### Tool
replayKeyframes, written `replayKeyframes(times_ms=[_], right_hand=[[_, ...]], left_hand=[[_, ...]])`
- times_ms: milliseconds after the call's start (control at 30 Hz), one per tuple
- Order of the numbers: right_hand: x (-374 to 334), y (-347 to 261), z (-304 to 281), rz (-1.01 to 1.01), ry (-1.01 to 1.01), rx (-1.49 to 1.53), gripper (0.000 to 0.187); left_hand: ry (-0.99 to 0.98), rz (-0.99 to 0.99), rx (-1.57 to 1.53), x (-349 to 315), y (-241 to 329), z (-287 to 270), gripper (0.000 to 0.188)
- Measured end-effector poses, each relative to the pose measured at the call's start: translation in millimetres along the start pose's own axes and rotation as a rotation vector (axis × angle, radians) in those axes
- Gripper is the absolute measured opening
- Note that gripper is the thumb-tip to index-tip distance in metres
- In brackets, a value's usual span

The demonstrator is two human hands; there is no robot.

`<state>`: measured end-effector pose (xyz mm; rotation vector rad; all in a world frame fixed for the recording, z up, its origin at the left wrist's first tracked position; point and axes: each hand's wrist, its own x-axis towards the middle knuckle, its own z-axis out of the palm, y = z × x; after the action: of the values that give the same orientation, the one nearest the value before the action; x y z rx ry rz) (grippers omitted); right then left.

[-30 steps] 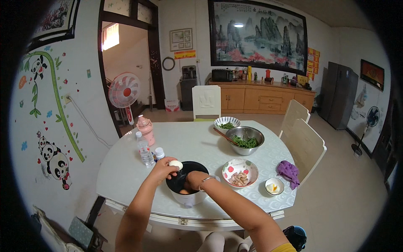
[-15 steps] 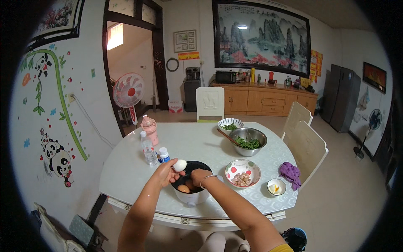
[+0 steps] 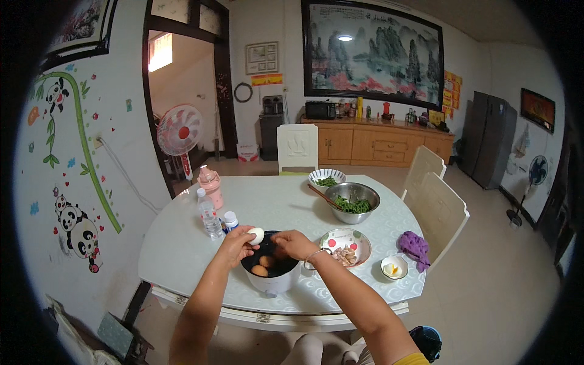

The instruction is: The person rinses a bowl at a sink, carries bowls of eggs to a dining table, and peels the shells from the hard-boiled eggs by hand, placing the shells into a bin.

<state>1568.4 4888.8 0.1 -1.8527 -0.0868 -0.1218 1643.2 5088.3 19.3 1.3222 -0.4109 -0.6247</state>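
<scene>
A peeled white egg (image 3: 257, 236) is pinched in the fingers of my left hand (image 3: 236, 246), over the left rim of a white pot (image 3: 274, 285) with a dark inside. Brown eggs (image 3: 260, 271) lie in the pot. My right hand (image 3: 296, 246) is over the pot's right rim, its fingers curled inward and pointing down. Whatever those fingertips hold, if anything, cannot be made out. A patterned bowl (image 3: 365, 242) with pinkish-brown pieces stands just right of this hand. Farther right, a small bowl (image 3: 393, 275) contains egg white and yolk.
A clear bottle (image 3: 210, 218), a small white-capped bottle (image 3: 230, 220) and a pink flask (image 3: 210, 186) stand at the left. Chopped greens fill a steel bowl (image 3: 368, 214) and a striped bowl (image 3: 336, 174). A purple cloth (image 3: 413, 248) lies near the table's right edge.
My right hand has come up from inside the pot to its rim, uncovering more of the brown eggs. The left hand still holds the peeled egg. The whole view has shifted slightly.
</scene>
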Motion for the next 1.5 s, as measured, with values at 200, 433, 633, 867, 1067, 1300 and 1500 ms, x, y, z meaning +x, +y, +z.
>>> replayKeyframes(times_ms=[200, 433, 633, 867, 1067, 1300, 1500], right_hand=[[-7.4, -13.4, 3.3, -0.186, 0.033, -0.667, 0.023], [-37.5, -3.9, 0.5, -0.24, 0.289, -0.302, 0.022], [-50.4, -10.7, 21.2, -0.5, 0.355, -0.542, 0.017], [-70.5, -4.8, -8.1, -0.298, 0.151, -0.612, 0.018], [-135.8, 20.5, -67.5, -0.377, 0.504, -0.393, 0.021], [-270.2, 74.4, -170.8, -0.117, 0.954, -0.159, 0.019], [-363.3, 133.0, -197.7, 0.012, 1.074, -0.035, 0.019]], left_hand=[[-0.026, -0.013, 0.062, -4.4, -5.0, 0.1, 0.033], [0.023, -0.051, 0.139, -4.9, -15.2, 12.1, 0.034], [0.042, 0.02, 0.046, -6.9, -14.9, 4.4, 0.029], [0.021, 0.132, -0.052, -5.5, -6.7, 40.2, 0.027], [-0.208, 0.115, -0.145, -1.1, -31.2, 113.3, 0.029], [-0.384, -0.114, -0.018, 38.5, -116.9, 249.4, 0.033], [-0.393, 0.179, 0.534, 95.6, -170.8, 340.4, 0.037]])
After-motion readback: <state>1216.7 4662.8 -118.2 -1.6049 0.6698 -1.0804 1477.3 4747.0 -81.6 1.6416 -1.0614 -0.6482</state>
